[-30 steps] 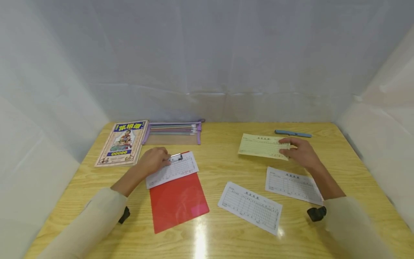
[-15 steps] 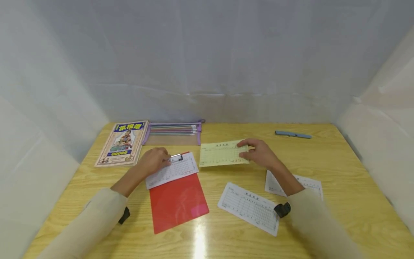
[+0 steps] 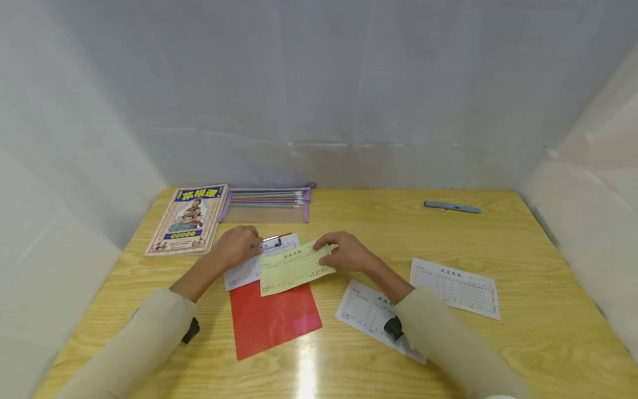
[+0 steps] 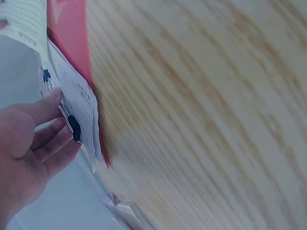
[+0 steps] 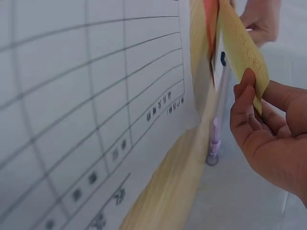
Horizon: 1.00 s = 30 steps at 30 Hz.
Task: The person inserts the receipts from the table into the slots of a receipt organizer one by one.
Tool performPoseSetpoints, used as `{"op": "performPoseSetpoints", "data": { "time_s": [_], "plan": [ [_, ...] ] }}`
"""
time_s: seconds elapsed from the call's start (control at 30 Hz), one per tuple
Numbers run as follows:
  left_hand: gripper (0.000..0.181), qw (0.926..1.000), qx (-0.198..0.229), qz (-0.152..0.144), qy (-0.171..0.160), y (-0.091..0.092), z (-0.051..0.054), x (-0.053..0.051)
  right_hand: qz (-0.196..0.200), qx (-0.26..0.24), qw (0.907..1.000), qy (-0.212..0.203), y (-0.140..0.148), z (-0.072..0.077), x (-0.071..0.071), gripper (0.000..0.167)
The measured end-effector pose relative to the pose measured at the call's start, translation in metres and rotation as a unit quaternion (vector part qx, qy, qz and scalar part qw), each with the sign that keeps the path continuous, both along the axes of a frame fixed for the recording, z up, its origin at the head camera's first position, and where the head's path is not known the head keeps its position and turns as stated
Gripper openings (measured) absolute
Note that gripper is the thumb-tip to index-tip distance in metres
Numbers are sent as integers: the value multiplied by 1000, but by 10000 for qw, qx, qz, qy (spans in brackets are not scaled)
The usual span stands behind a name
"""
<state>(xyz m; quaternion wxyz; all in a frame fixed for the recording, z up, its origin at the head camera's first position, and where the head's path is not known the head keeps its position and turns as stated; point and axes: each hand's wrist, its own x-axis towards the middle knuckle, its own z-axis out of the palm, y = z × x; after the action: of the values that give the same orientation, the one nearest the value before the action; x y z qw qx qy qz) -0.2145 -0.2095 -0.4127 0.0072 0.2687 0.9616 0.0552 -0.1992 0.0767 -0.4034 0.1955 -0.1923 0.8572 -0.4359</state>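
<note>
A red clipboard (image 3: pixel 274 327) lies left of centre in the head view, with a white printed form (image 3: pixel 241 273) at its top end. My left hand (image 3: pixel 236 249) pinches the clipboard's metal clip (image 4: pixel 72 122); the left wrist view has the thumb on top and the fingers behind it. Between thumb and fingers, my right hand (image 3: pixel 346 252) holds a yellow printed form (image 3: pixel 291 269) by its right end. The yellow form is tilted over the white form and the red board, covering part of both. Whether its left end touches them I cannot tell.
Two more white forms lie on the table, one (image 3: pixel 364 313) partly under my right forearm and another (image 3: pixel 456 288) farther right. Behind the clipboard are a book (image 3: pixel 186 221) and a purple-edged pencil pouch (image 3: pixel 266 213). A blue pen (image 3: pixel 452 207) lies at the back right.
My right hand has carried the yellow form leftward from the table's right side to above the clipboard. The left hand has stayed at the clip.
</note>
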Motion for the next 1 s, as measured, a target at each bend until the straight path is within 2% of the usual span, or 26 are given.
{"op": "performPoseSetpoints", "data": {
  "time_s": [0.2,0.3,0.5,0.83,1.0],
  "plan": [
    [13,9999,52,-154,44,-1,0,-2,292,401,9983,306,-23,-5,-5,26],
    [11,9997,110,-223,74,-1,0,-2,359,528,9975,298,-36,-7,-7,26],
    [11,9986,196,-454,187,-1,-1,-2,229,752,9963,338,-53,-10,-9,26],
    [13,9973,329,-627,180,-1,-2,-2,68,1155,9911,653,-69,-12,-14,28],
    [12,9974,340,-605,169,-1,-2,0,43,1304,9881,809,-75,-13,-14,28]
  ]
}}
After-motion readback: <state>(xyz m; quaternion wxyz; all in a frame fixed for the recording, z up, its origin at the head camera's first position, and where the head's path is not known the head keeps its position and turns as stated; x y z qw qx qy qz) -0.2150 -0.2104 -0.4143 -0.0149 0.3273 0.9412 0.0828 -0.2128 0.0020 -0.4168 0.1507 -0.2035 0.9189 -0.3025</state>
